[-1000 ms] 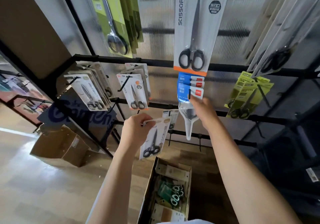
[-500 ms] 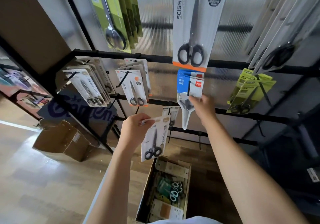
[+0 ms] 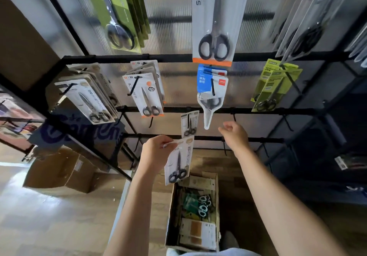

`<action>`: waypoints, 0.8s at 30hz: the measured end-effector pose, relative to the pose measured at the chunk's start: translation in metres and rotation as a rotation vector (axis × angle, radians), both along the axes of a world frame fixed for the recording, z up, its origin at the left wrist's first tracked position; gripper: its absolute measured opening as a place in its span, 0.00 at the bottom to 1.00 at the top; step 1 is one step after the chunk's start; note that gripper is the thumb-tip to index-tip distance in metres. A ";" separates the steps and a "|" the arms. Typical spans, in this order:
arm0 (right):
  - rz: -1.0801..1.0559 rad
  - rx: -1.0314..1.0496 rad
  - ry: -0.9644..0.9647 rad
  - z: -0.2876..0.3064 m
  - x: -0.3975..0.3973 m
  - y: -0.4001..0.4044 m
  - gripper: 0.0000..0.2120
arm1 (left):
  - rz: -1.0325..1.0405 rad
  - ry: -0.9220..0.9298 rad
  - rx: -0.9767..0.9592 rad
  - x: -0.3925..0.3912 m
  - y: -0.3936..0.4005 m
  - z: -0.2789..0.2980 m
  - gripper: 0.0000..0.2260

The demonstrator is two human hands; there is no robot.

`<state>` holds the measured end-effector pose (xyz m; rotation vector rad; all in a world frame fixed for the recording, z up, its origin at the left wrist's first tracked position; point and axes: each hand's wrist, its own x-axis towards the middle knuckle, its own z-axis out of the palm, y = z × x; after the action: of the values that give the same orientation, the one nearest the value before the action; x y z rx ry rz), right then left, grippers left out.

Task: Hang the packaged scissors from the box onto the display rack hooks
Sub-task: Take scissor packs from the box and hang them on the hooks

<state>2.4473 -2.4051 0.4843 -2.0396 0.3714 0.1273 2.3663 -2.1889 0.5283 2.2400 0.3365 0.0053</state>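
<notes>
My left hand point(image 3: 156, 152) pinches the top of a white scissors pack point(image 3: 179, 162) that hangs below it, above the open cardboard box point(image 3: 172, 206) of more packs. My right hand point(image 3: 234, 132) hovers empty with loosely curled fingers just below the blue-and-clear scissors pack point(image 3: 211, 89) that hangs on a hook of the black display rack point(image 3: 258, 111). A small white pack point(image 3: 189, 123) hangs on a lower hook between my hands.
More packs hang on the rack: beige ones point(image 3: 89, 99) at left, white-orange ones point(image 3: 147, 93), a tall white pack point(image 3: 215, 21), yellow-green ones point(image 3: 276, 85) at right. Several lower hooks point(image 3: 287, 122) are bare. Another cardboard box point(image 3: 61, 168) sits on the wooden floor at left.
My right hand has let go of the blue-and-clear pack, which now hangs on its hook, and dropped down and to the right. My left hand still holds its white pack.
</notes>
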 end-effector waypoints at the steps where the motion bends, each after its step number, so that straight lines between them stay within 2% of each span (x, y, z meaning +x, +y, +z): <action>1: -0.011 -0.013 0.007 -0.003 -0.005 0.002 0.15 | -0.006 0.008 -0.012 -0.001 0.003 -0.003 0.05; 7: -0.030 -0.159 0.036 -0.020 -0.038 0.009 0.17 | -0.100 0.089 -0.017 0.005 0.020 -0.032 0.01; 11: 0.002 -0.406 0.039 -0.044 -0.059 0.008 0.18 | -0.171 0.163 0.001 0.026 0.019 -0.053 0.04; 17: 0.201 -0.788 0.127 -0.094 -0.091 -0.004 0.22 | -0.323 0.170 0.099 0.071 0.007 -0.081 0.08; 20: 0.269 -0.848 0.222 -0.123 -0.103 -0.010 0.22 | -0.322 0.156 0.075 0.096 0.000 -0.100 0.08; 24: 0.303 -0.803 0.382 -0.167 -0.113 -0.020 0.22 | -0.279 0.149 -0.015 0.118 -0.006 -0.127 0.08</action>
<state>2.3343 -2.4249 0.3178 -2.8671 0.3799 0.6463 2.4842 -2.1951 0.4008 2.2601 0.1000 -0.3125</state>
